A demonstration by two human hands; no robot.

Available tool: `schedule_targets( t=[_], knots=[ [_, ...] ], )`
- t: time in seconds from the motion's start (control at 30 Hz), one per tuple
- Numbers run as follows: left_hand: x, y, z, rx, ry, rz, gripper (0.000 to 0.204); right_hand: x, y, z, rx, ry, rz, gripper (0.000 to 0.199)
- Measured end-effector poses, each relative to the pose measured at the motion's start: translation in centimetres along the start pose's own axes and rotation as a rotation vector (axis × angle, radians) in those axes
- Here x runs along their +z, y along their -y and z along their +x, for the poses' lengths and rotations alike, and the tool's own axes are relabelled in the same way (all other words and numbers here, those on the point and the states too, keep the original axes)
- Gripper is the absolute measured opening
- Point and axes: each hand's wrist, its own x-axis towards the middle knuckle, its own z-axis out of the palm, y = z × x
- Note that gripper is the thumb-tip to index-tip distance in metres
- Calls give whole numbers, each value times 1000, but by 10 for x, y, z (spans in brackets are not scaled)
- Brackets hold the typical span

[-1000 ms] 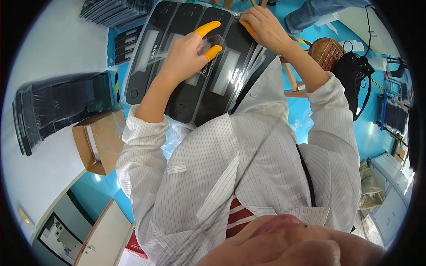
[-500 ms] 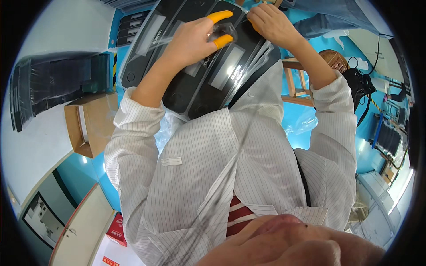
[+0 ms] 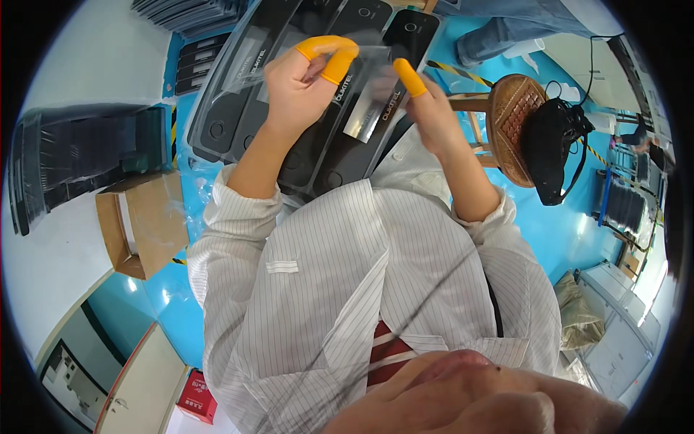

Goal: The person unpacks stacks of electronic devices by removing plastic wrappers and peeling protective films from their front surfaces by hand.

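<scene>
My left hand (image 3: 303, 79) and my right hand (image 3: 428, 108) are raised together in front of my chest, with orange finger cots on the fingertips. Between them I pinch a small clear plastic film (image 3: 363, 98), the left hand on its upper left edge and the right hand on its right edge. Behind the film lies a row of long black panels (image 3: 238, 108) side by side under a clear plastic wrap. My striped white sleeves reach up to both hands.
An open cardboard box (image 3: 141, 224) sits at my left, with stacks of black trays (image 3: 79, 152) beyond it. At the right a wooden stool (image 3: 510, 108) carries a black bag (image 3: 553, 141). Another person's legs (image 3: 506, 29) show at the top right. Low on the left lies a red box (image 3: 195, 394).
Both hands have come off the black panels and drawn back toward me, lifting the clear film between them. The view has shifted slightly.
</scene>
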Motion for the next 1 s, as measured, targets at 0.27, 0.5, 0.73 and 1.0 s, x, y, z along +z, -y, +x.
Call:
schedule_targets(
  t=[0.27,0.5,0.73,1.0],
  knots=[
    [-111,-24,-73,55,-81,195,16,8,81,132,190,1051,684,25],
    [-272,74,-311,-558,-1014,515,23,-29,139,367,7,461,609,24],
    [-119,105,-503,-1736,-330,425,33,-168,67,511,67,664,663,30],
    [-172,-41,-456,-1838,-647,-425,41,-151,63,412,-398,-675,-1303,45]
  ],
)
